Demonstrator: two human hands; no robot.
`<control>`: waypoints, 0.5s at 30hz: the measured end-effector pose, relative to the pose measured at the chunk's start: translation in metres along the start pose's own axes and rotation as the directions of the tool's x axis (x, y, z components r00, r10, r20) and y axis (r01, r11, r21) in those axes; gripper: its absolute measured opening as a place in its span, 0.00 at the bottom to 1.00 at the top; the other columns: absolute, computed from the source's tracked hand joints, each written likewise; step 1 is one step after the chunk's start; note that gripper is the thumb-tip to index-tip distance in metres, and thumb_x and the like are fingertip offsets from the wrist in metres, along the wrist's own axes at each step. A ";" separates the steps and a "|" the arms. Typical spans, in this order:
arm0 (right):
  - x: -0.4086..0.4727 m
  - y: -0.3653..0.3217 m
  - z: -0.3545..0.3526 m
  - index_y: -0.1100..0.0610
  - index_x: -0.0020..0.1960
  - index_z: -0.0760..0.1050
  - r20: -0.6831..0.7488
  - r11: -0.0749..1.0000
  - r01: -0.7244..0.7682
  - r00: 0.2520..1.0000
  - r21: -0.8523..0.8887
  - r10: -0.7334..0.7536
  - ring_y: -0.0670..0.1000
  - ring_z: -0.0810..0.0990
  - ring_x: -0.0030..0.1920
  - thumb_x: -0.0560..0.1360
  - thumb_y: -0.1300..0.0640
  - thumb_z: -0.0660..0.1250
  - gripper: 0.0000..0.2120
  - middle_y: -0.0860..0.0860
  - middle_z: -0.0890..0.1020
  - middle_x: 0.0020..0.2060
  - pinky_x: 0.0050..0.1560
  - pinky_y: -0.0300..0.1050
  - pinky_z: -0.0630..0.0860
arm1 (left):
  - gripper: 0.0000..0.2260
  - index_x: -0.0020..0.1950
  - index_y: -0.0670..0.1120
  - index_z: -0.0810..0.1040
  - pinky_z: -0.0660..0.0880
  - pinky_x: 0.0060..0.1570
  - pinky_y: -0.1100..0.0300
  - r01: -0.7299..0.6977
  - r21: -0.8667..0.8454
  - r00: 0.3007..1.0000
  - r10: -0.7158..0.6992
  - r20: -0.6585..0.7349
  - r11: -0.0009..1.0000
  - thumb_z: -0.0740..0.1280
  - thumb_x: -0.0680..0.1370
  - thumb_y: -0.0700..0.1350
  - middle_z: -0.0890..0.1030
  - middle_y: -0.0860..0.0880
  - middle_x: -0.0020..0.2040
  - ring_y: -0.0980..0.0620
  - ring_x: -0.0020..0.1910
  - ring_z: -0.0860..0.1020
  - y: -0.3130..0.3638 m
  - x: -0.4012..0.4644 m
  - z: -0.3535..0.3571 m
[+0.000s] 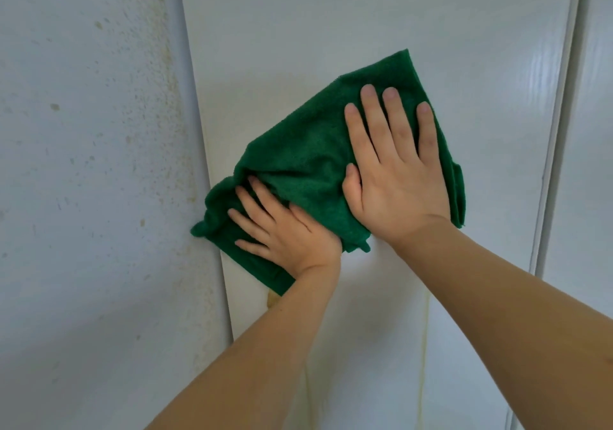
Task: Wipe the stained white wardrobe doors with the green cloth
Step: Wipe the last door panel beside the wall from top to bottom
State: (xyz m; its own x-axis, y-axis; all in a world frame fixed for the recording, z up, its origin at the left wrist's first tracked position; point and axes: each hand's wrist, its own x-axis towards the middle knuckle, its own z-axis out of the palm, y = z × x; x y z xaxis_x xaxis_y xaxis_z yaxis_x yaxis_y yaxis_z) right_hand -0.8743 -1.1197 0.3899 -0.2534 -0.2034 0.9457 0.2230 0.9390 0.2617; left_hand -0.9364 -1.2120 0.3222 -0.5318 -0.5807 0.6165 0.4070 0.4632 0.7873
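Note:
A dark green cloth (pixel 308 164) lies spread and bunched against the middle white wardrobe door (pixel 365 24). My left hand (pixel 285 230) presses flat on the cloth's lower left part, fingers apart. On its upper right part my right hand (pixel 394 167) rests flat too, fingers pointing up. A yellowish stain (pixel 272 300) shows just below the cloth's bottom edge, and faint yellow drip lines (pixel 424 346) run down the door under my right forearm.
To the left stands a white panel (pixel 83 164) speckled with many small brown spots, thickest along its right edge. A raised vertical moulding (pixel 557 131) separates the middle door from another glossy white door (pixel 593 131) at the right.

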 end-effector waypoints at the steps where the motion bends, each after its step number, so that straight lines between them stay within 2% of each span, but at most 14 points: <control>1: 0.000 0.002 0.000 0.59 0.80 0.54 0.000 1.000 0.010 1.000 0.005 -0.010 0.59 0.52 0.79 0.80 0.49 0.52 0.31 0.58 0.54 0.79 0.78 0.61 0.43 | 0.30 0.82 0.50 0.52 0.43 0.76 0.32 -0.132 0.031 0.991 0.132 0.014 0.991 0.56 0.81 0.52 0.54 0.47 0.82 0.39 0.81 0.48 -0.005 0.001 0.001; 2: -0.002 0.004 -0.001 0.59 0.80 0.54 0.003 0.999 0.030 1.000 0.016 -0.030 0.59 0.52 0.79 0.81 0.49 0.52 0.30 0.58 0.55 0.79 0.78 0.61 0.43 | 0.29 0.80 0.47 0.54 0.44 0.76 0.32 -0.302 0.062 0.953 0.300 0.047 0.951 0.59 0.81 0.51 0.58 0.44 0.81 0.37 0.81 0.50 -0.015 0.004 -0.001; 4: -0.012 0.015 -0.002 0.59 0.80 0.54 0.020 0.997 0.075 0.997 0.016 -0.076 0.59 0.52 0.79 0.82 0.46 0.51 0.30 0.57 0.55 0.79 0.78 0.60 0.44 | 0.26 0.78 0.45 0.59 0.46 0.75 0.29 -0.662 0.109 0.747 0.643 0.169 0.741 0.55 0.80 0.49 0.63 0.41 0.79 0.34 0.80 0.52 -0.033 0.010 -0.007; 5: -0.022 0.024 -0.004 0.58 0.80 0.54 0.036 0.997 0.083 0.996 0.000 -0.083 0.59 0.52 0.79 0.83 0.45 0.51 0.30 0.57 0.55 0.79 0.78 0.60 0.44 | 0.26 0.77 0.46 0.60 0.47 0.74 0.27 -0.763 0.111 0.643 0.732 0.226 0.637 0.54 0.79 0.49 0.64 0.41 0.78 0.34 0.80 0.53 -0.038 0.015 -0.012; 6: -0.034 0.033 -0.007 0.58 0.80 0.53 0.052 0.998 0.067 0.997 -0.022 -0.065 0.59 0.52 0.79 0.82 0.45 0.51 0.30 0.57 0.55 0.79 0.78 0.60 0.44 | 0.26 0.76 0.47 0.62 0.48 0.73 0.27 -0.810 0.098 0.581 0.772 0.257 0.578 0.54 0.78 0.49 0.63 0.42 0.78 0.35 0.80 0.53 -0.038 0.017 -0.016; 7: -0.046 0.041 -0.009 0.58 0.80 0.53 0.060 0.999 0.024 0.998 -0.039 -0.022 0.59 0.52 0.79 0.82 0.46 0.52 0.30 0.57 0.55 0.79 0.78 0.60 0.45 | 0.26 0.75 0.48 0.63 0.47 0.74 0.28 -0.801 0.082 0.592 0.766 0.252 0.593 0.55 0.76 0.49 0.63 0.43 0.79 0.36 0.80 0.53 -0.033 0.017 -0.019; 8: -0.059 0.046 -0.010 0.58 0.80 0.53 0.059 0.998 -0.043 0.997 -0.051 0.046 0.60 0.52 0.79 0.81 0.47 0.52 0.31 0.57 0.55 0.79 0.78 0.61 0.46 | 0.27 0.74 0.49 0.63 0.45 0.75 0.30 -0.740 0.053 0.662 0.712 0.233 0.671 0.56 0.74 0.49 0.62 0.44 0.79 0.39 0.80 0.53 -0.023 0.015 -0.021; 10: -0.078 0.048 -0.010 0.58 0.80 0.54 0.028 0.978 -0.198 0.979 -0.066 0.200 0.61 0.53 0.78 0.80 0.47 0.53 0.31 0.59 0.56 0.79 0.77 0.63 0.47 | 0.31 0.76 0.51 0.63 0.39 0.77 0.37 -0.449 -0.093 0.863 0.458 0.214 0.889 0.56 0.71 0.49 0.60 0.49 0.80 0.44 0.81 0.51 0.010 0.006 -0.022; 11: -0.082 0.045 -0.009 0.58 0.80 0.54 0.017 0.963 -0.262 0.965 -0.064 0.263 0.61 0.53 0.78 0.80 0.48 0.53 0.31 0.59 0.56 0.79 0.77 0.64 0.47 | 0.33 0.77 0.52 0.63 0.38 0.77 0.38 -0.288 -0.130 0.930 0.309 0.197 0.949 0.55 0.70 0.48 0.58 0.51 0.81 0.46 0.81 0.49 0.026 0.003 -0.021; 12: -0.083 0.043 -0.008 0.58 0.80 0.54 0.004 0.949 -0.310 0.950 -0.064 0.311 0.62 0.53 0.78 0.81 0.48 0.52 0.30 0.59 0.56 0.79 0.77 0.64 0.47 | 0.34 0.78 0.52 0.64 0.40 0.77 0.38 -0.195 -0.138 0.965 0.215 0.149 0.971 0.55 0.70 0.48 0.58 0.52 0.81 0.47 0.81 0.50 0.040 0.000 -0.018; 13: -0.082 0.040 -0.006 0.57 0.80 0.53 -0.001 0.937 -0.342 0.939 -0.065 0.343 0.62 0.53 0.78 0.81 0.48 0.52 0.30 0.59 0.56 0.79 0.76 0.65 0.47 | 0.33 0.78 0.51 0.64 0.42 0.77 0.36 -0.187 -0.109 0.978 0.196 0.079 0.976 0.54 0.70 0.48 0.60 0.52 0.81 0.45 0.81 0.51 0.048 -0.003 -0.015; 15: -0.080 0.036 -0.005 0.58 0.80 0.52 -0.003 0.929 -0.365 0.931 -0.063 0.365 0.63 0.52 0.78 0.82 0.47 0.49 0.29 0.60 0.55 0.79 0.75 0.68 0.47 | 0.32 0.77 0.50 0.66 0.47 0.77 0.34 -0.253 -0.031 0.967 0.253 -0.010 0.967 0.54 0.71 0.49 0.62 0.49 0.80 0.42 0.80 0.55 0.048 -0.008 -0.008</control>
State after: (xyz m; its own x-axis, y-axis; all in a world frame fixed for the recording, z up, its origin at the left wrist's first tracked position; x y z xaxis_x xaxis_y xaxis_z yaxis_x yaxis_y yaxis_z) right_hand -0.8412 -1.0709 0.3245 -0.1517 0.1530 0.9765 0.3585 0.9292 -0.0899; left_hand -0.9063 -1.1908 0.3554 -0.4039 -0.4513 0.7957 0.5511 0.5743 0.6054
